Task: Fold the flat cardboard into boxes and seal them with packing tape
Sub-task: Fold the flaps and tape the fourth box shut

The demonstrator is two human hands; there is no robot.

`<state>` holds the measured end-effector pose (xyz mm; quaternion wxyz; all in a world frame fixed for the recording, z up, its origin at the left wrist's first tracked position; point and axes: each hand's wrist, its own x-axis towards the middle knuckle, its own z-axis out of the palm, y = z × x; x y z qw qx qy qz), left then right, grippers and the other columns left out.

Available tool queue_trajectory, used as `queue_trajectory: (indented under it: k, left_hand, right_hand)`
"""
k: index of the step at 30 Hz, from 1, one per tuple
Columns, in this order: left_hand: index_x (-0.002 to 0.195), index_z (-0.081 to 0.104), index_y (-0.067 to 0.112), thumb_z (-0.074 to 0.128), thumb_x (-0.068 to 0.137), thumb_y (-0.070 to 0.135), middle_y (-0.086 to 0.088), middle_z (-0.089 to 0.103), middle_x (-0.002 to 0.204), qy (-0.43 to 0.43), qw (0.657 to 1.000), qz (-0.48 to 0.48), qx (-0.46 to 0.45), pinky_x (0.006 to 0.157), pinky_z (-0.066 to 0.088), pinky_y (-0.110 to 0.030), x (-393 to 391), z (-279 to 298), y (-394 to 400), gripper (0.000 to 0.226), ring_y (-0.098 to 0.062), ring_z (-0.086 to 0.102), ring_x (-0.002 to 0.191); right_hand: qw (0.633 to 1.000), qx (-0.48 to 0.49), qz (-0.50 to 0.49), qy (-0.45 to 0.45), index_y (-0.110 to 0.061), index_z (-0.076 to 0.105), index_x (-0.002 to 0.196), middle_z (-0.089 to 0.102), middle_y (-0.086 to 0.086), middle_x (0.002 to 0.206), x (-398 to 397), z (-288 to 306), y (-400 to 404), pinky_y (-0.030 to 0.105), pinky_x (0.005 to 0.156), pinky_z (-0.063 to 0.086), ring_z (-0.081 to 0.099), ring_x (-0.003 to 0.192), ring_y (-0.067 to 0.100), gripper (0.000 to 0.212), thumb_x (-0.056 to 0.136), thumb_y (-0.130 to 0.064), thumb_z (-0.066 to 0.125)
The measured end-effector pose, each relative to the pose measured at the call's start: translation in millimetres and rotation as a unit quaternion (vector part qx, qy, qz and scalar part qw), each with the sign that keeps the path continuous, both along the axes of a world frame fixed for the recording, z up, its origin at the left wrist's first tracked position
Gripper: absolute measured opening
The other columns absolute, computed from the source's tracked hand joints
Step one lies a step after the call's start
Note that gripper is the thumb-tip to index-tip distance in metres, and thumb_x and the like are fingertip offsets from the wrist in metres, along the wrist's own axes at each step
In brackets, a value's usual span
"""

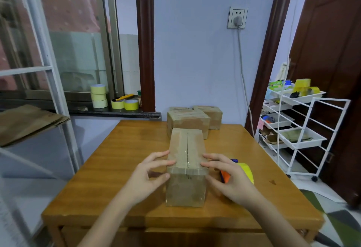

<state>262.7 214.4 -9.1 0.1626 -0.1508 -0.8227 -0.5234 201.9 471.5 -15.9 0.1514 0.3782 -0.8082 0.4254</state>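
Box in work: I saw the cardboard box (pixel 186 168) standing on the wooden table (pixel 121 149), near the front edge, about mid-width. Top flaps closed, seam running front to back.
L hand: left hand (pixel 150 176) on box's left side at the top front corner; fingers spread, fingertips on the top edge, thumb on the side wall.
R hand: right hand (pixel 228 178) on box's right side, same height; fingers spread, tips touching top edge.
Tape tool: tape dispenser (pixel 237 170) w/ yellow roll, orange and blue parts, on table just right of box, mostly hidden behind my R hand.
Other boxes: finished boxes (pixel 188 122) grouped at table's far edge.
Spare tape: tape rolls (pixel 115 99) on window sill, beyond far-left corner.
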Motion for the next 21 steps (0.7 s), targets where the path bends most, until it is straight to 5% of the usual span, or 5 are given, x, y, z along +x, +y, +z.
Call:
queue_trajectory:
  k: [6, 11, 21]
  left_hand:
    - [0.1, 0.074, 0.031, 0.069, 0.083, 0.008, 0.013, 0.056, 0.126, 0.02, 0.999, 0.031, 0.001, 0.077, 0.049, -0.012, -2.8, 1.3, 3.5, 0.029, 0.011, 0.049, 0.115]
    - [0.101, 0.074, 0.031, 0.068, 0.085, 0.011, 0.015, 0.055, 0.126, 0.015, 1.0, 0.025, -0.007, 0.077, 0.049, -0.012, -1.4, 1.2, 1.6, 0.026, 0.011, 0.048, 0.115]
    - [0.092, 0.076, 0.038, 0.077, 0.077, 0.008, 0.015, 0.056, 0.123, 0.008, 0.999, 0.035, 0.001, 0.076, 0.053, -0.019, -4.4, 2.4, 4.2, 0.033, 0.008, 0.052, 0.112]
  right_hand:
    - [0.998, -0.057, -0.018, 0.011, -0.041, 0.073, 0.096, 0.064, -0.021, 0.115, -4.3, -1.7, -8.8, 0.021, 0.094, 0.046, 0.058, 0.112, 0.001, 0.021, 0.077, -0.046, 0.068]
    - [0.999, -0.044, -0.014, 0.021, -0.038, 0.073, 0.096, 0.064, -0.021, 0.113, -6.2, 1.0, -7.5, 0.024, 0.094, 0.047, 0.059, 0.111, 0.002, 0.033, 0.08, -0.064, 0.06]
    - [0.997, -0.031, -0.024, 0.061, -0.035, 0.074, 0.094, 0.063, -0.021, 0.112, -7.8, 0.1, -8.1, 0.026, 0.09, 0.049, 0.059, 0.109, 0.001, 0.036, 0.078, -0.064, 0.061]
